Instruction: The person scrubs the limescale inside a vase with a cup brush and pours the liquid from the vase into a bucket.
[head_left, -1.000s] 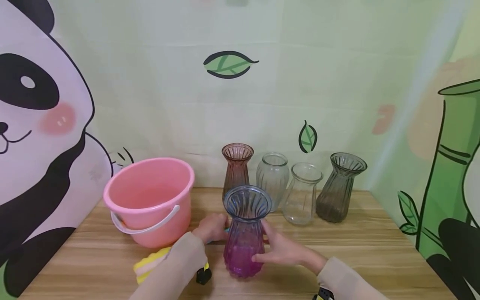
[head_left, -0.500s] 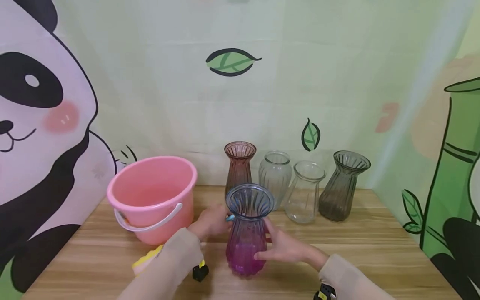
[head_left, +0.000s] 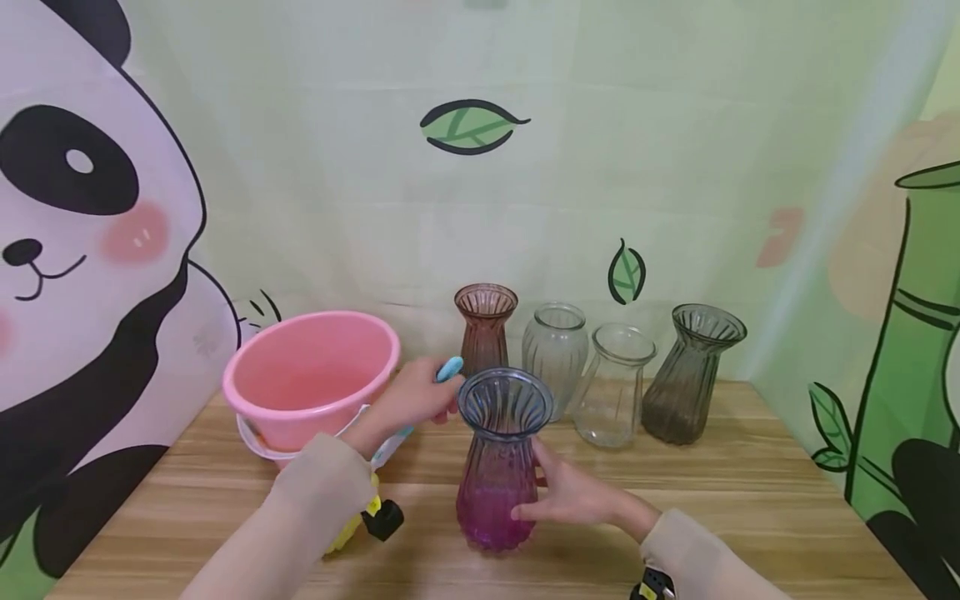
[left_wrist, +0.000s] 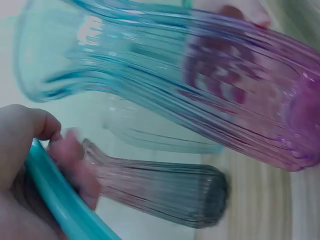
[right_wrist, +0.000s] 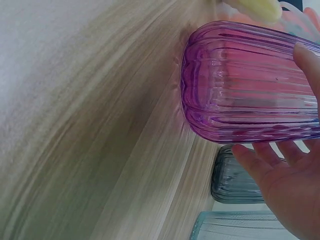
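My left hand [head_left: 412, 396] grips the teal and white handle [head_left: 450, 368] of a sponge brush, its end poking up past the fist. The brush's yellow sponge head [head_left: 345, 533] hangs low, partly hidden by the left forearm. Just right of that hand, a ribbed glass vase [head_left: 498, 483], blue at the flared rim and purple at the base, stands upright on the table. My right hand [head_left: 573, 496] holds the vase from its right side, thumb in front and fingers behind. In the right wrist view those fingers [right_wrist: 262, 160] lie along the purple glass.
A pink bucket [head_left: 378, 375] with a white handle stands at the left on the wooden table [head_left: 720, 517]. Behind the held vase are a reddish vase [head_left: 486, 333], two clear glass vases [head_left: 555, 358] [head_left: 607, 408] and a dark grey vase [head_left: 682, 392]. A printed cloth hangs behind.
My left hand has risen and moved slightly left, lifting the brush handle up beside the vase's rim. The sponge head has shifted right. My right hand keeps its hold on the standing vase.
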